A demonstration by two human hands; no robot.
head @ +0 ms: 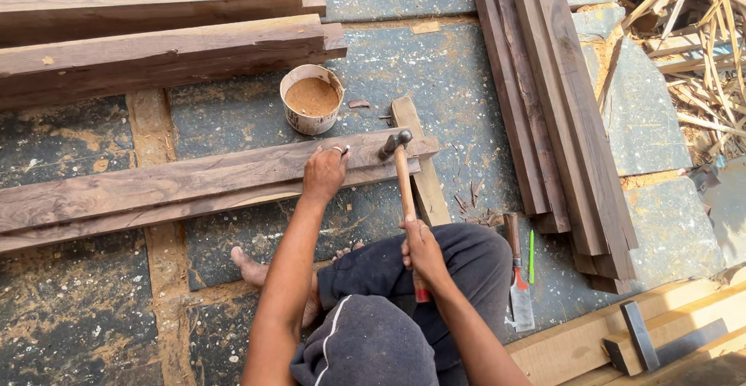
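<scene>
My left hand (324, 173) presses down on a long dark wooden plank (155, 188) that lies across the stone floor, fingers curled at its upper edge. My right hand (422, 251) grips the wooden handle of a hammer (402, 176). The hammer's metal head (395, 143) rests on the plank's right end, just right of my left hand. That end of the plank lies over a short wooden block (423, 188). I sit on the floor with my knees bent; a bare foot (252, 269) shows under my left arm.
A small tub of brown paste (311, 99) stands just behind the plank. Thick beams (155, 52) are stacked at top left, dark boards (556, 114) at right. A chisel (519, 285) and green pencil (531, 255) lie by my right knee. A try square (645, 338) rests on pale planks; scrap sticks (699, 44) lie at top right.
</scene>
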